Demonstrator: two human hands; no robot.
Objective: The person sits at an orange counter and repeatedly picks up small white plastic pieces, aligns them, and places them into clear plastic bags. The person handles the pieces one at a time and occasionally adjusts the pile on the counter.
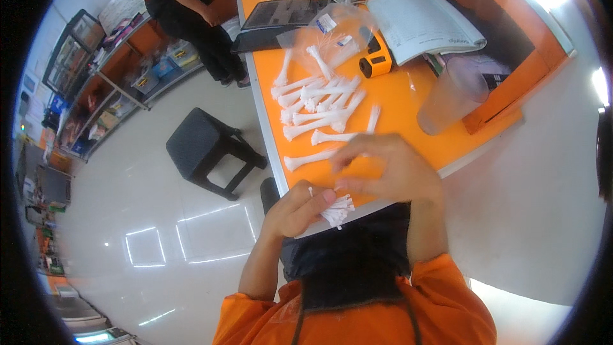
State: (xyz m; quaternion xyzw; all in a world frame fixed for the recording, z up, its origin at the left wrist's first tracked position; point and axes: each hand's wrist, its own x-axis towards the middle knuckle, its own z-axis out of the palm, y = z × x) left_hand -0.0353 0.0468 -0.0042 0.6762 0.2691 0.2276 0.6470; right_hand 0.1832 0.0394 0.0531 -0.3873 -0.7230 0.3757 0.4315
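Observation:
My left hand [298, 211] is closed around a bundle of thin white plastic cable ties [338, 209] at the table's near edge. Their ends fan out beyond my thumb. Just right of and above it is my right hand [389, 166], blurred by motion, its bent forefinger and thumb apart near the left thumb's tip. Nothing shows clearly between them. Beyond my hands lies a pile of similar white cable tie bundles [322, 105], gathered at the middle and flared at the ends. One more bundle [310, 160] lies closest to my hands.
On the orange table [402, 99] are a clear plastic bag [335, 32], a yellow-black tape measure [375, 57], an open booklet [421, 22], a translucent cup [452, 96] and a dark tablet-like panel [284, 13]. A black stool [204, 144] stands left; another person [191, 13] stands beyond.

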